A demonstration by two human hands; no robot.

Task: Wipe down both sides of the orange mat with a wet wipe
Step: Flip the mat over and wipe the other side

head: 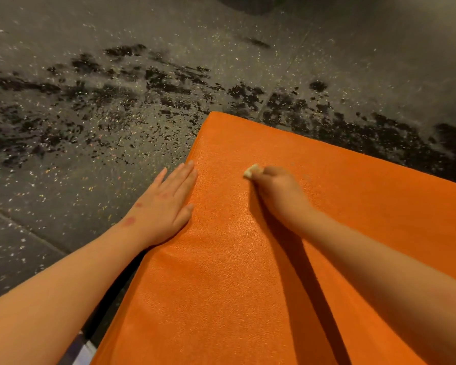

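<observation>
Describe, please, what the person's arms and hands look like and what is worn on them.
The left forearm and right forearm are bare to the frame's edge: no sleeves, watch or bands. The left hand has no glove or ring and bears a few small blotches on its back and by the wrist. The right hand is also ungloved, with no markings or rings showing.

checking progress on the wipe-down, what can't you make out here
Head view.
The wipe: mostly under the right hand; only a corner shows.
The mat: underside faces the floor; near and right ends cut off by the frame.
A dark shape at the top edge: cut off, blurred.
</observation>
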